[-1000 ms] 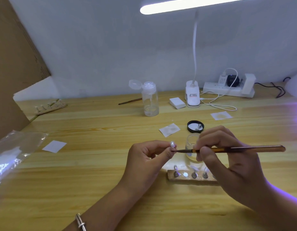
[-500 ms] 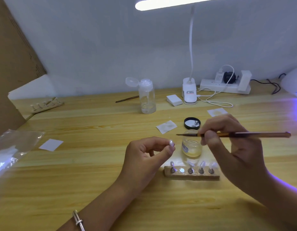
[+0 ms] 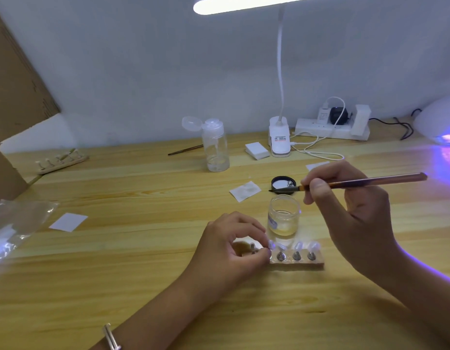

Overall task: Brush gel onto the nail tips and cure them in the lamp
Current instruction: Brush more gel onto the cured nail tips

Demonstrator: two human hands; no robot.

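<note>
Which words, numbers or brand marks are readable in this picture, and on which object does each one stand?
No text can be read.
Label on the desk lamp base: red print, too blurred.
Label on the gel jar: too small and blurred.

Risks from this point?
1. The left hand pinches a nail tip at the wooden holder, tight beside three other tips: it might smear them.
2. The open gel jar stands just behind the holder; either hand could tip it.
3. The brush in the right hand may drip.
</note>
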